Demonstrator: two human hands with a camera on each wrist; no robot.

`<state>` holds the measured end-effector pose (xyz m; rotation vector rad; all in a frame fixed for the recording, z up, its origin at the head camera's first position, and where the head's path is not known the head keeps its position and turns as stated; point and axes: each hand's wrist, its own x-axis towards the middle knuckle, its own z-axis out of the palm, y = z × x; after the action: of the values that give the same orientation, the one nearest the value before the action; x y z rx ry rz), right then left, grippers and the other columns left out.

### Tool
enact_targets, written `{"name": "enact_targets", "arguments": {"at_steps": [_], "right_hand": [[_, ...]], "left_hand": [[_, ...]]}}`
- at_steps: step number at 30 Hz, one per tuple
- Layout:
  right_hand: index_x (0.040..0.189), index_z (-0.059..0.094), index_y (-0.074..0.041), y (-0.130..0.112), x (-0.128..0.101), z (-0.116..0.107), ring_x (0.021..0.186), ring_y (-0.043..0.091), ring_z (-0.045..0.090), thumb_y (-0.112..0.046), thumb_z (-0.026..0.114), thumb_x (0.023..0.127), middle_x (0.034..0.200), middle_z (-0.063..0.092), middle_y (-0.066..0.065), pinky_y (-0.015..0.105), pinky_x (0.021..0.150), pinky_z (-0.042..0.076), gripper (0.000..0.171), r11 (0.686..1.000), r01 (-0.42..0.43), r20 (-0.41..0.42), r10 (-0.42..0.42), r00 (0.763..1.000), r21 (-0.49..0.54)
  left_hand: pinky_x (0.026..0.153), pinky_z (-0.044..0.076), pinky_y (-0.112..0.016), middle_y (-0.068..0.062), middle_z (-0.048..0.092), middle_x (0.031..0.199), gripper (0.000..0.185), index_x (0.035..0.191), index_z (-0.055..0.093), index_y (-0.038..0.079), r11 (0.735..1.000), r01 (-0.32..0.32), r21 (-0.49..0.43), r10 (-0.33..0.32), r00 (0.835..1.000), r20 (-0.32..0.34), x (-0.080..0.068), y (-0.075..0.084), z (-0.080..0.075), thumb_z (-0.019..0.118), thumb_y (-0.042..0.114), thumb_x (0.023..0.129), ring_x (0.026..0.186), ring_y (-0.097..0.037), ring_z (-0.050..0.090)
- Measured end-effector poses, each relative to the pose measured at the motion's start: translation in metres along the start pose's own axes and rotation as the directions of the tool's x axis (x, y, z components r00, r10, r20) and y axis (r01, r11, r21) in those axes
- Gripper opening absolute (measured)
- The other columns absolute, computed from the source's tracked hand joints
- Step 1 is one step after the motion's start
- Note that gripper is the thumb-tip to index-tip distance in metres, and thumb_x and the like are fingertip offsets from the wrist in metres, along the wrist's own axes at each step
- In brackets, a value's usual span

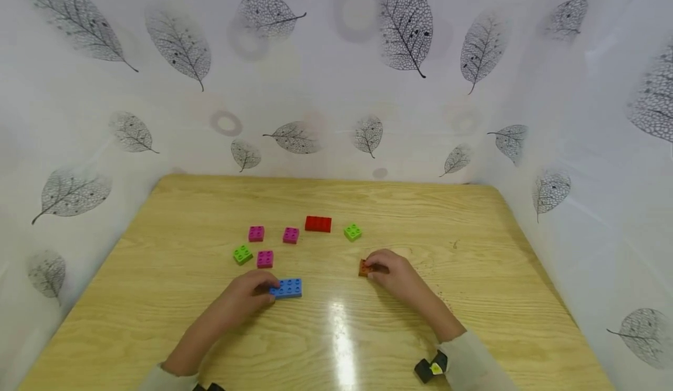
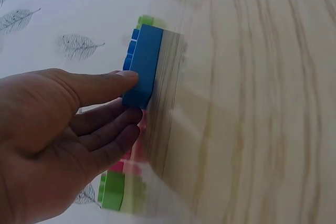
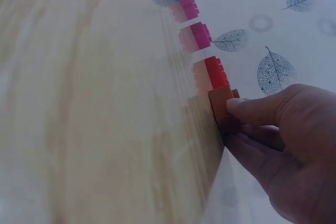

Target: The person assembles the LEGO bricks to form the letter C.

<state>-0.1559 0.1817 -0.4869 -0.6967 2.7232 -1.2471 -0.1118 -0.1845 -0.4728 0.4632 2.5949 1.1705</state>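
On the left, my left hand pinches the near end of a long blue toy brick between thumb and fingers. The left wrist view has the thumb on the side of this blue brick, low over the wooden surface. Further right, my right hand pinches a small orange brick, partly covered by the fingers. In the right wrist view the thumb presses the face of the orange brick, with the other fingers behind it.
Beyond the hands lie a red brick, a green brick, another green one and three pink bricks. The wooden table meets a leaf-patterned white sheet at the back and sides.
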Motion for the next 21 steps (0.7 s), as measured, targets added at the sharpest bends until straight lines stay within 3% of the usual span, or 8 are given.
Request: {"name": "enact_targets", "arguments": {"at_steps": [11,21], "right_hand": [[0.107,0.068,-0.017,-0.005,-0.004,0.005,0.109,0.015,0.059,-0.011,0.072,0.085,0.115,0.061,-0.005,0.035,0.091,0.051,0.023,1.0,-0.019,0.033,0.019,0.999,-0.007],[0.108,0.069,-0.017,-0.007,-0.004,0.004,0.111,0.015,0.058,-0.013,0.072,0.086,0.117,0.062,-0.006,0.033,0.092,0.051,0.023,0.998,0.063,0.045,-0.063,0.997,0.011]], "left_hand": [[0.093,0.05,-0.038,0.005,0.064,0.11,0.018,0.105,0.067,0.018,0.999,-0.052,0.001,0.052,0.997,0.06,0.023,0.018,0.02,0.065,0.009,0.09,0.108,-0.017,0.058],[0.094,0.049,-0.036,0.01,0.061,0.111,0.018,0.108,0.066,0.021,0.996,-0.086,0.016,0.084,0.992,0.097,0.042,0.029,0.032,0.064,0.014,0.092,0.109,-0.012,0.057]]}}
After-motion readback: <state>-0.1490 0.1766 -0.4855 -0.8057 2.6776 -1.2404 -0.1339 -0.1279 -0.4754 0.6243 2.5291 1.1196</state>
